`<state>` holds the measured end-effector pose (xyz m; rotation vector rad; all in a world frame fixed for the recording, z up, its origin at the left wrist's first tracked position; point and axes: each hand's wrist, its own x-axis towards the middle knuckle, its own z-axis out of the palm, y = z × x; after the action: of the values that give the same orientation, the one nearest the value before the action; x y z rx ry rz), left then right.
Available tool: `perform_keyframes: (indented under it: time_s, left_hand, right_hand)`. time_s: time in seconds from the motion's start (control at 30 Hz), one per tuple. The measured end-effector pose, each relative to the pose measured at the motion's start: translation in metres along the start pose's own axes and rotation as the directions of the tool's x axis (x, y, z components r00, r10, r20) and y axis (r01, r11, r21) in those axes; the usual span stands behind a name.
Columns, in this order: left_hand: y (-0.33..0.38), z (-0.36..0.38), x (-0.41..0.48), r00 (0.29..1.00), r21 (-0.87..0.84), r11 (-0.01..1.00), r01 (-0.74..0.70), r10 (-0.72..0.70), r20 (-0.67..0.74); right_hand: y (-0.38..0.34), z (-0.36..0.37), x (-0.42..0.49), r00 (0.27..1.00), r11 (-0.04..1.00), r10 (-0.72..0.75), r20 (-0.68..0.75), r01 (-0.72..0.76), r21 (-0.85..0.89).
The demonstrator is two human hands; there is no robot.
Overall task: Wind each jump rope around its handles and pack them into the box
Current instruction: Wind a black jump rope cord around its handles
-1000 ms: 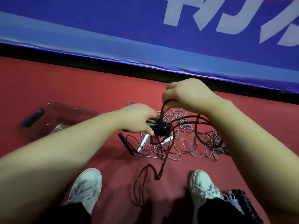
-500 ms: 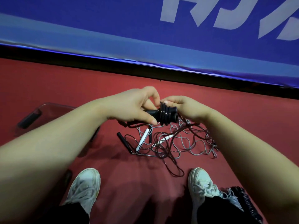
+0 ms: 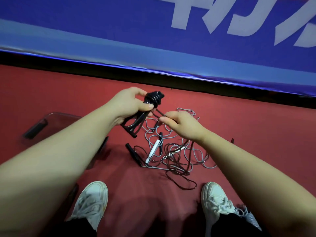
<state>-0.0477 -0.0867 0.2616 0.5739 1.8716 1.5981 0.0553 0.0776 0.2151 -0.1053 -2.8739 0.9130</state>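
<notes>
Left hand [image 3: 131, 106] is gripping the paired black handles [image 3: 135, 124] under the coil [image 3: 153, 99] — right hand [image 3: 179, 124] is pinching the dark cord [image 3: 158, 112]; limp, probably springy, best tensioned close in.

Black rope [image 3: 153, 98], red floor [image 3: 239, 120].

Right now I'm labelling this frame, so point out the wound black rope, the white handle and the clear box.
wound black rope [image 3: 153, 98]: head view, coiled turns at the top.
white handle [image 3: 153, 151]: head view, middle of shaft.
clear box [image 3: 58, 121]: head view, bare far wall.
</notes>
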Motion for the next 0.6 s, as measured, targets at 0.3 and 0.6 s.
perform_keyframes:
  time_s: [0.3, 0.6]
  left_hand:
    - [0.007, -0.012, -0.006, 0.997, -0.260, 0.963, 0.065, -0.054, 0.050]
    - [0.021, 0.005, -0.012, 0.998, -0.361, 0.932, 0.036, -0.014, 0.063]
  right_hand:
    - [-0.016, -0.022, 0.004, 0.992, 0.976, -0.047, -0.116, 0.021, -0.217]
    - [-0.030, 0.035, -0.006, 0.993, 0.900, 0.114, 0.008, -0.106, 0.422]
